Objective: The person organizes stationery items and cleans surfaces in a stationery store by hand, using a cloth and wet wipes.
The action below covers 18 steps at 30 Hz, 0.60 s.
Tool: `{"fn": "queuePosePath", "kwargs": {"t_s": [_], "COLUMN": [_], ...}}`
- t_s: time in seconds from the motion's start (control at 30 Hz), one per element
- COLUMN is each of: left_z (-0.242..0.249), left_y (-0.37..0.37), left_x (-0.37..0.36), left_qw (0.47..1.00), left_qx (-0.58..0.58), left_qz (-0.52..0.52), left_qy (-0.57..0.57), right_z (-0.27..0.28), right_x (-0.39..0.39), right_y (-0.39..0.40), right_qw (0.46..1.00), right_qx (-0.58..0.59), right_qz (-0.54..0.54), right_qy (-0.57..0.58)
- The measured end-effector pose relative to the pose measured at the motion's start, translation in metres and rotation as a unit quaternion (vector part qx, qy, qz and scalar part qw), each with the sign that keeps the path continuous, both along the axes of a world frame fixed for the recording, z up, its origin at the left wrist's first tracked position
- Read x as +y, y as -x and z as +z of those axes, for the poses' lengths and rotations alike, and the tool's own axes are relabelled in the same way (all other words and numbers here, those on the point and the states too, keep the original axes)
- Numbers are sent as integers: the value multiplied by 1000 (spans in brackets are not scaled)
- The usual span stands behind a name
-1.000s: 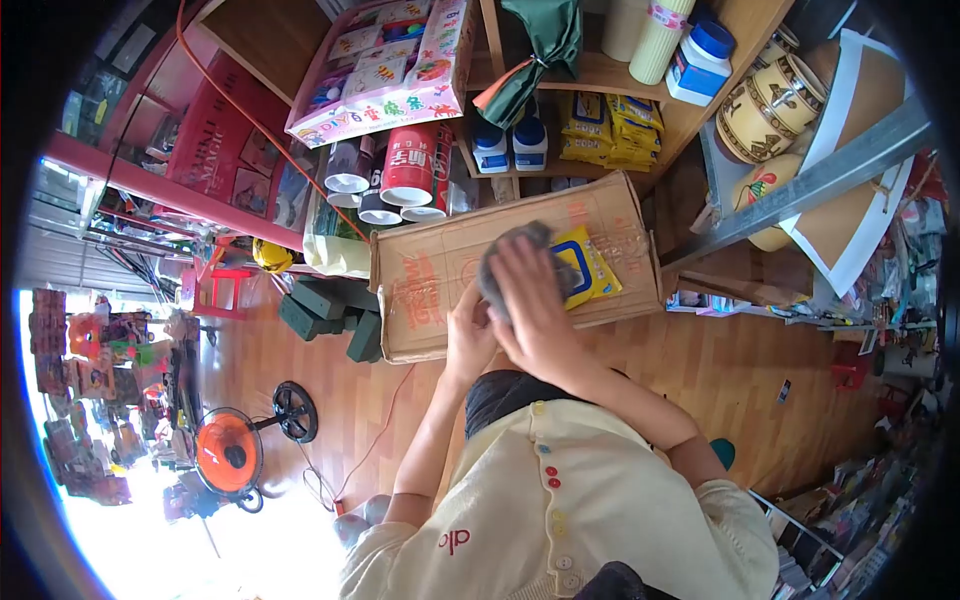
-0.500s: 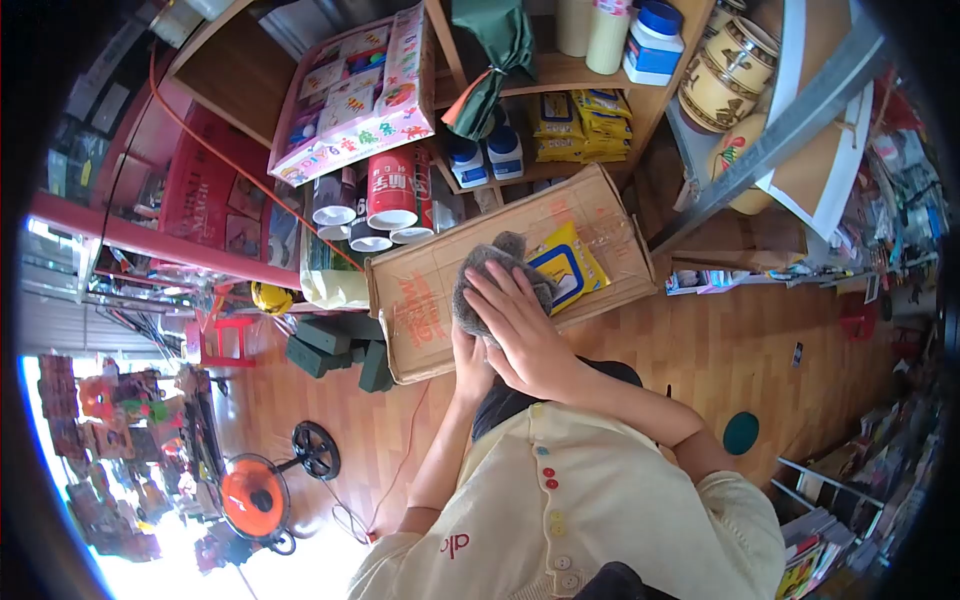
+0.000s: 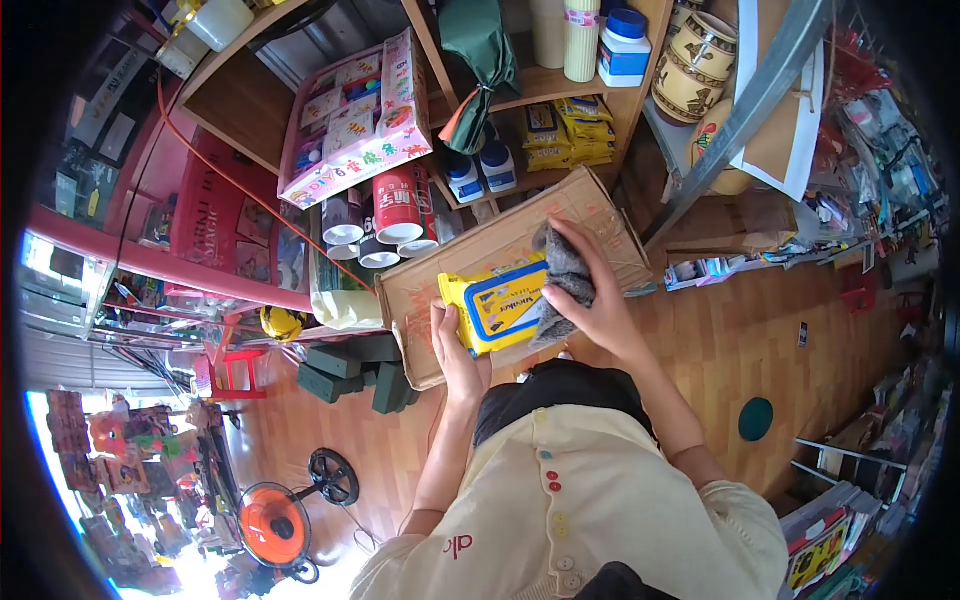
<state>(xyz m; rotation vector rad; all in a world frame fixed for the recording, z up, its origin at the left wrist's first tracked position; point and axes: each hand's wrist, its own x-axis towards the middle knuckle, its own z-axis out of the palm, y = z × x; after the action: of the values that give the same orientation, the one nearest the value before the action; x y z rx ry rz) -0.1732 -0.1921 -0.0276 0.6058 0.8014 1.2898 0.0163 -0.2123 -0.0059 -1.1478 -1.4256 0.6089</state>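
Note:
A yellow pack with a blue-framed label [image 3: 505, 303] is held over a cardboard box [image 3: 420, 290]. My left hand [image 3: 460, 355] grips the pack's left end, its fingers along that edge. On the right, my right hand [image 3: 590, 285] is closed round a grey cloth [image 3: 566, 280], which presses against the pack's right end. The cardboard box lies slanted in front of the shelves, under both hands.
Above the box, wooden shelves [image 3: 560, 88] hold more yellow packs [image 3: 565, 135], white bottles with blue lids and a pink-edged box [image 3: 360, 160]. A metal bar [image 3: 730, 125] slants at the right. Dark green blocks [image 3: 350, 368] and an orange fan [image 3: 275, 525] stand at the lower left.
The pack, earlier lying on the box right of the cloth, is now in my left hand. My right hand has moved right with the cloth, and my hands are apart.

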Motion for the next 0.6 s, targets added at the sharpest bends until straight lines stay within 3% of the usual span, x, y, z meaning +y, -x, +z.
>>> {"fn": "queuePosePath", "kwargs": {"t_s": [0.07,0.13,0.2,0.27,0.43,0.5,0.53,0.6], "left_z": [-1,-6,-7,-6,1,4,8,15], "left_y": [0,4,8,11,15,21,24,30], "left_x": [-1,-3,-8,-11,-15,-14,-14,-16], "left_qw": [1000,997,995,990,992,994,994,991], "left_qx": [7,41,60,92,76,67,67,91], "left_qz": [-7,-24,-24,-34,-18,-14,-11,-72], "left_qy": [-12,-65,-80,-105,-96,-90,-90,-67], "right_z": [-2,-6,-8,-1,-16,-9,-3,9], "right_x": [-1,-7,-12,-15,-11,-14,-18,-33], "right_y": [2,5,10,5,-17,-29,-29,-24], "right_qw": [998,981,978,946,933,890,891,923], "right_qx": [61,130,150,238,296,428,426,371], "right_qz": [3,-21,-73,-97,-139,-105,-102,48], "right_qy": [2,146,127,199,150,119,120,90]}}
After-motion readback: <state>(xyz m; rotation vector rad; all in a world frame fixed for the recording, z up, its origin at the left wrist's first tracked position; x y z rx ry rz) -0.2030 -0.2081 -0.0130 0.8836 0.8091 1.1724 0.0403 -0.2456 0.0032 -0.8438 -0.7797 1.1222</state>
